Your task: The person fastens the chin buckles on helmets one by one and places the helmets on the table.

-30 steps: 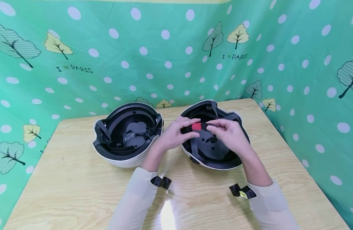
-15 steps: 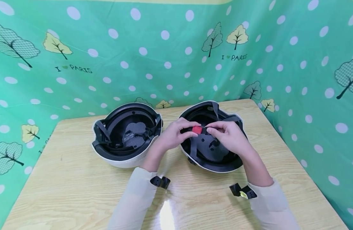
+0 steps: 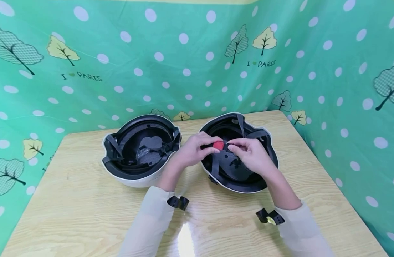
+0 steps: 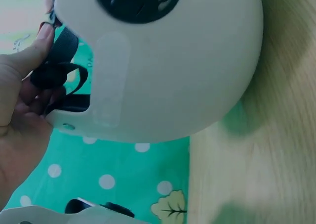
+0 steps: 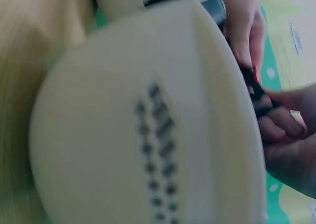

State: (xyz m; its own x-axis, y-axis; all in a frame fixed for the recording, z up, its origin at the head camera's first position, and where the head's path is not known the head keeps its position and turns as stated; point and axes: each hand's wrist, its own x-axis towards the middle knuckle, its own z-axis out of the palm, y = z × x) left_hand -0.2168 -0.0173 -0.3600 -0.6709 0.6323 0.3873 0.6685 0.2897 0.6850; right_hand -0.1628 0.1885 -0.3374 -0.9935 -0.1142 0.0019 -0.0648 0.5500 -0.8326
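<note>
A white helmet point(image 3: 238, 191) lies upside down on the table, its black padded inside facing up and its straps loose within. Over its opening, my left hand point(image 3: 193, 150) pinches a red buckle point(image 3: 218, 145) between thumb and fingers. Just to the right, my right hand point(image 3: 252, 155) pinches the black end of the chin strap beside the buckle, thumb against fingertips. The right wrist view shows both hands meeting at the black strap piece point(image 5: 259, 105), past the white shell point(image 5: 123, 115). In the left wrist view, a black strap point(image 4: 64, 46) hangs by my left thumb.
A second white helmet point(image 3: 142, 182), also upside down, stands to the left, with dark straps and a clear plastic piece point(image 3: 143, 152) inside. Both rest on a wooden table point(image 3: 87, 214). A green dotted cloth point(image 3: 184, 89) hangs behind and at the right.
Both hands and the red buckle have come slightly down over the helmet. My right fingertips have shifted a little left, closer to the buckle. The left helmet has stayed put.
</note>
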